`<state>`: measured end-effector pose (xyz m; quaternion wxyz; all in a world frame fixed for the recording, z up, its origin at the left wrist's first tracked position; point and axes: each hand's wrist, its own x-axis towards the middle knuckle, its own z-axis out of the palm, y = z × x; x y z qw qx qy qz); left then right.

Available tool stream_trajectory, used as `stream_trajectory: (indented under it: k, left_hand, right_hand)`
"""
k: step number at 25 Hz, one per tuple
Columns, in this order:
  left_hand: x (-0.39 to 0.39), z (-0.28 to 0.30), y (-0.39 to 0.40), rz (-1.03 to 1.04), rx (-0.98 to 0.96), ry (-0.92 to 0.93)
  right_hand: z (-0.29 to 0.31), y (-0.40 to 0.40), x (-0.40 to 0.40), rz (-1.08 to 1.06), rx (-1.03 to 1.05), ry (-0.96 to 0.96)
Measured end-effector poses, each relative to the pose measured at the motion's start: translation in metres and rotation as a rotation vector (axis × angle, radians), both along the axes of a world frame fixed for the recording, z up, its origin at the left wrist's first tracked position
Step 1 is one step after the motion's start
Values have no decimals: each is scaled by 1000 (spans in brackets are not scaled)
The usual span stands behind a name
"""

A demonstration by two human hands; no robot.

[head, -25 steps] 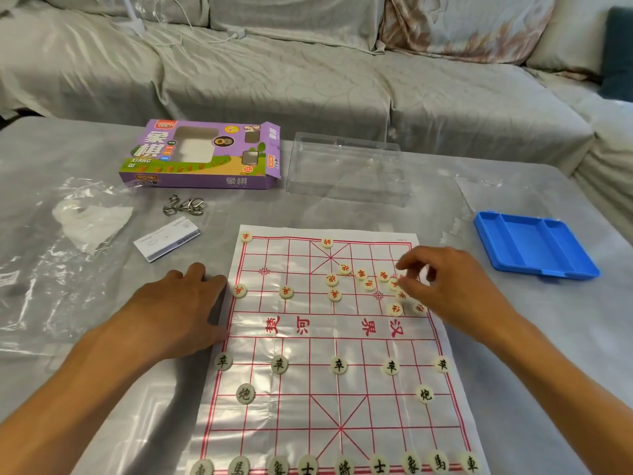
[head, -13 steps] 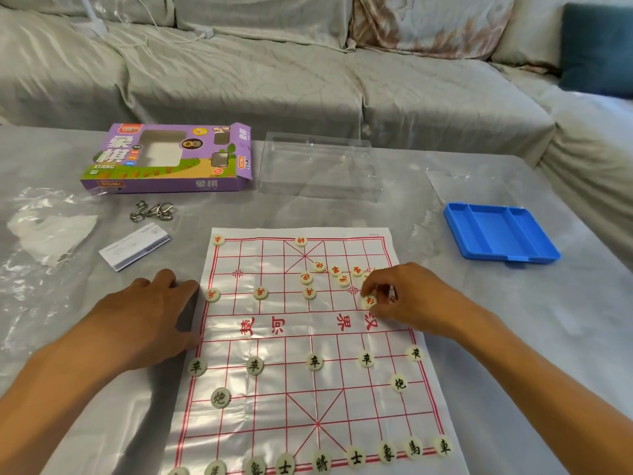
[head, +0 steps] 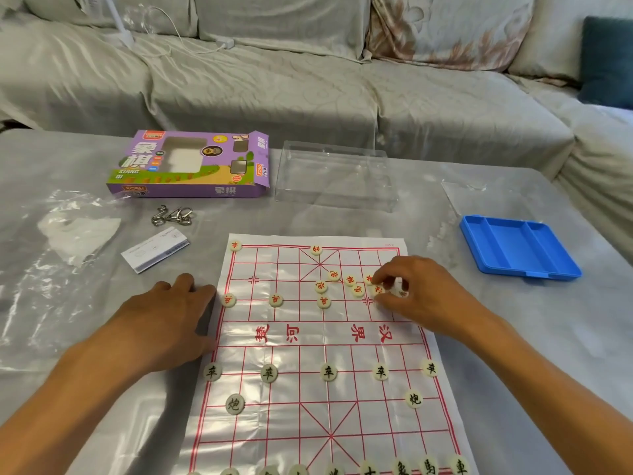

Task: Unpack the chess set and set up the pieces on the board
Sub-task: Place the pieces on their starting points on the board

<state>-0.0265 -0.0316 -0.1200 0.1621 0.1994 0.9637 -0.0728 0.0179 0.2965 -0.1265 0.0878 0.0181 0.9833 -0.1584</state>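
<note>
1. Board (head: 329,341) lies flat on the table (head: 513,337); black pieces (head: 329,371) stand ranked on my side, red ones only partly placed.
2. My right hand (head: 421,296) has come back into the red cluster (head: 346,284), its grip now pinching one red piece (head: 377,289).
3. My left hand (head: 164,323) still rests released on the board's edge, steadying it.
4. Judgement: red's side remains about half unset.

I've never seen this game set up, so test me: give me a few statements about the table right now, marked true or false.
1. The right hand pinches a red piece. True.
2. The left hand holds a piece. False: it rests flat at the board's left edge.
3. The blue tray lies right of the board. True.
4. The purple box sits on the board. False: it lies beyond it.
</note>
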Motion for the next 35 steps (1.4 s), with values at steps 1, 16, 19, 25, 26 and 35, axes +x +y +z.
stream_trajectory:
  k: [1,16,19,25,26,35]
  left_hand:
    - [1,0,0,-1,-6,2]
    - [-3,-7,-1,0,28,33]
    - [-1,-6,-1,-6,34,27]
    - [-2,-6,-1,2,31,15]
    - [-2,-6,-1,2,29,15]
    - [-4,-4,-2,-16,1,0]
  right_hand:
    - [3,-2,-9,-4,-18,43]
    - [-20,-36,-93,4,-27,70]
    - [-21,-38,-93,13,-22,85]
    - [-22,-28,-94,15,-52,77]
    - [-23,-27,-94,13,-55,83]
    - [1,-7,-63,-66,-93,148]
